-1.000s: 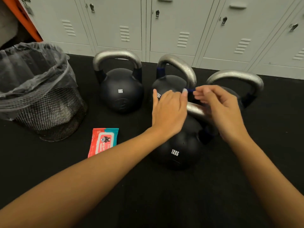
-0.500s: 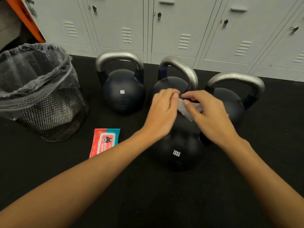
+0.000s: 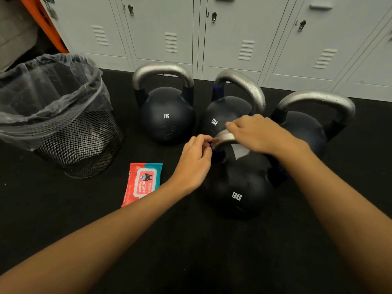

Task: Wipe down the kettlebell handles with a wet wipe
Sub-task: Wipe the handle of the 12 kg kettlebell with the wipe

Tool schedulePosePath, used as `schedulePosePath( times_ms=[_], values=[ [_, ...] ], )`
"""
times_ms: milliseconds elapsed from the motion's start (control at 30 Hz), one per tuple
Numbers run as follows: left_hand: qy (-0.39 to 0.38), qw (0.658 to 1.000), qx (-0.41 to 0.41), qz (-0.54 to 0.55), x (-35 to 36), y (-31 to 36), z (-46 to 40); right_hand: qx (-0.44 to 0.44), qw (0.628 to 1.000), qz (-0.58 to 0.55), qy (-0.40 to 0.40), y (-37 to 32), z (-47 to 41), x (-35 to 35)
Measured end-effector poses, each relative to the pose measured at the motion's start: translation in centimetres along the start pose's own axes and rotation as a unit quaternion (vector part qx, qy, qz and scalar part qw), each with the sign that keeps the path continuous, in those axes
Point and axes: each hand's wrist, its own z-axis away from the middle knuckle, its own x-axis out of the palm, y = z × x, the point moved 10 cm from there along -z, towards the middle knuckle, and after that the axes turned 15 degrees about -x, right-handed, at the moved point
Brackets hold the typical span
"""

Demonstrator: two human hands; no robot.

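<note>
The kettlebell [image 3: 237, 187] marked 12KG sits right under your hands, its silver handle [image 3: 224, 137] between them. Your left hand [image 3: 196, 160] has its fingers curled, pinching the wipe [image 3: 239, 151] at the handle's left end. Your right hand [image 3: 256, 132] curls over the handle's top, pressing the wipe there; a corner hangs below. The wipes pack [image 3: 142, 183] lies beside your left wrist.

Wet wipe [image 3: 239, 151] now over handle [image 3: 226, 137]

gym locker room | grey lockers [image 3: 239, 32] | black rubber floor [image 3: 191, 251] | kettlebells [image 3: 167, 115]
</note>
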Motion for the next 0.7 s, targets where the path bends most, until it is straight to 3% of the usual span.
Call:
schedulePosePath(
  times_ms=[100,300,400,467,567,700],
  values=[
    [-0.004,1.000,0.004,0.015,0.1,0.3,0.0,0.050,0.994,-0.095,-0.026,3.1,3.0,0.3],
    [-0.029,0.999,0.000,0.023,0.5,0.0,0.0,0.136,0.965,-0.223,0.021,6.8,6.7,0.9],
    [-0.037,0.999,-0.007,0.022,0.5,-0.1,-0.2,0.112,0.984,-0.141,0.011,5.0,4.4,0.0],
    [-0.039,0.999,-0.008,0.016,0.5,0.0,-0.2,0.089,0.987,-0.113,0.070,3.1,2.8,-0.9],
    [-0.035,0.999,-0.004,0.010,0.3,0.1,-0.1,0.011,0.996,-0.037,0.086,-0.2,1.3,-0.7],
    [-0.032,0.999,-0.005,0.007,0.4,0.2,0.0,-0.099,0.969,-0.007,0.225,-1.1,4.0,-0.6]
  ],
)
